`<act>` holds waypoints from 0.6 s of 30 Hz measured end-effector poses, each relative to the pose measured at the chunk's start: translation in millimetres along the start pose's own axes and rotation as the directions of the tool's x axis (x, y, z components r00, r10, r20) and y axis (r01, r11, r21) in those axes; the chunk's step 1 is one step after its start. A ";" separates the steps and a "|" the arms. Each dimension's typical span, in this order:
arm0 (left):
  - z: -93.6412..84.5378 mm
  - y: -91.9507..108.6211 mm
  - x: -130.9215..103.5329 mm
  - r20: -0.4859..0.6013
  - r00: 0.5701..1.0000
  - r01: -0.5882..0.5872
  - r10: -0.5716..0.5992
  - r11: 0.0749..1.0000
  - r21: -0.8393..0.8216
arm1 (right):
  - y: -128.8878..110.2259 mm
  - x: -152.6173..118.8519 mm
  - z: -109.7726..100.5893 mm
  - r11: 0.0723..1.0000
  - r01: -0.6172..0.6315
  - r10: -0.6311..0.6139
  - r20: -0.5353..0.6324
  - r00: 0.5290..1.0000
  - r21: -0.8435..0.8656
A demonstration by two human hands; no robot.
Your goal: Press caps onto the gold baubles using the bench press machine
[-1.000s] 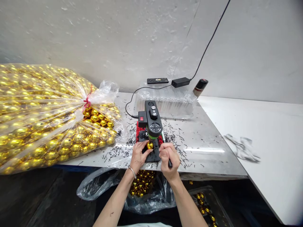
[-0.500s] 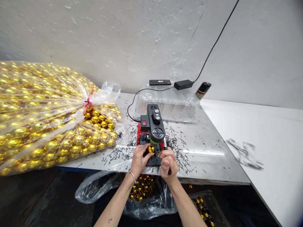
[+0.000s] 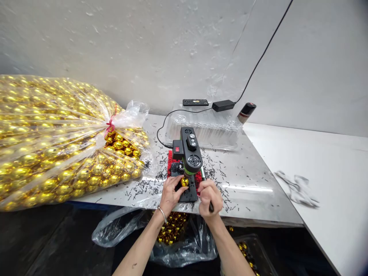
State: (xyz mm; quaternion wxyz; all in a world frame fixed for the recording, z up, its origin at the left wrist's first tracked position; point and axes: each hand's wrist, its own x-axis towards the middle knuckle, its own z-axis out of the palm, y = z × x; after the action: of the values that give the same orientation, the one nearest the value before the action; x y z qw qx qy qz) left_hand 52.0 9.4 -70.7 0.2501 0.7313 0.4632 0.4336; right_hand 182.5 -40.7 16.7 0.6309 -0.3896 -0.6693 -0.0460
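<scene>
A small black drill press (image 3: 192, 151) stands on a dark base plate (image 3: 188, 196) near the table's front edge. Under its head, my left hand (image 3: 170, 193) pinches a shiny gold ball (image 3: 184, 181) between thumb and fingers. My right hand (image 3: 211, 197) is wrapped round the press's lever (image 3: 203, 173), whose black end shows below the fist. Red material lies beside the base, and black shavings surround it. Where the tool meets the ball is too small to make out.
A big bag of gold balls (image 3: 63, 145) fills the left. Behind the press are a clear plastic tray (image 3: 207, 132), a power adapter (image 3: 223, 105) and a spray can (image 3: 246, 112). Gloves (image 3: 299, 189) lie right. Below the edge hangs an open bag of gold balls (image 3: 172, 230).
My right hand and the lever have swung slightly to the right. My left hand still holds the ball under the head. The view has shifted a little.
</scene>
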 end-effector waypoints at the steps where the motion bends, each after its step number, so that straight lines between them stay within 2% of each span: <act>1: -1.4 2.5 -0.4 -0.013 1.000 -0.014 0.014 1.000 0.004 | -6.4 10.3 -2.3 0.999 -0.045 0.045 0.013 0.999 0.011; 3: -6.1 8.9 -7.1 -0.053 0.996 -0.072 0.073 0.997 0.019 | -17.2 27.9 -6.5 0.992 -0.126 0.125 0.023 0.992 0.020; 5: -12.6 15.0 -25.2 -0.076 0.984 -0.157 0.160 0.987 0.037 | -23.6 37.1 -9.6 0.986 -0.166 0.166 0.037 0.986 0.020; 8: -21.0 17.1 -73.1 0.023 0.966 -0.257 0.257 0.966 0.017 | -25.0 33.6 -11.3 0.986 -0.169 0.168 0.061 0.984 0.008; 11: -22.7 8.6 -123.0 0.208 0.955 -0.218 0.211 0.976 0.011 | -21.4 20.7 -9.8 0.983 -0.184 0.184 0.062 0.981 0.004; 13: -23.7 1.4 -140.0 0.241 0.965 -0.121 0.107 0.992 0.043 | -18.9 14.1 -7.8 0.979 -0.205 0.204 0.036 0.978 0.018; 15: -30.4 -2.4 -135.3 0.203 0.979 -0.046 0.037 0.998 0.037 | -17.2 10.9 -5.8 0.976 -0.214 0.214 0.015 0.977 0.028; 16: -37.1 -2.6 -124.4 0.157 0.987 -0.038 0.033 0.999 0.026 | -16.8 10.3 -5.1 0.976 -0.215 0.215 0.010 0.977 0.029; 18: -57.9 -0.2 -87.1 0.020 0.998 -0.062 0.061 0.997 0.050 | -16.3 10.0 -4.0 0.977 -0.213 0.213 0.003 0.977 0.027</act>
State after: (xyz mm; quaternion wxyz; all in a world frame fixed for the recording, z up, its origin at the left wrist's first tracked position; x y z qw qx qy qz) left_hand -15.3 -70.5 -77.0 0.2221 0.7552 0.4492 0.4225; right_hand 177.3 -49.6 33.3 0.6374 -0.4503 -0.6245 0.0311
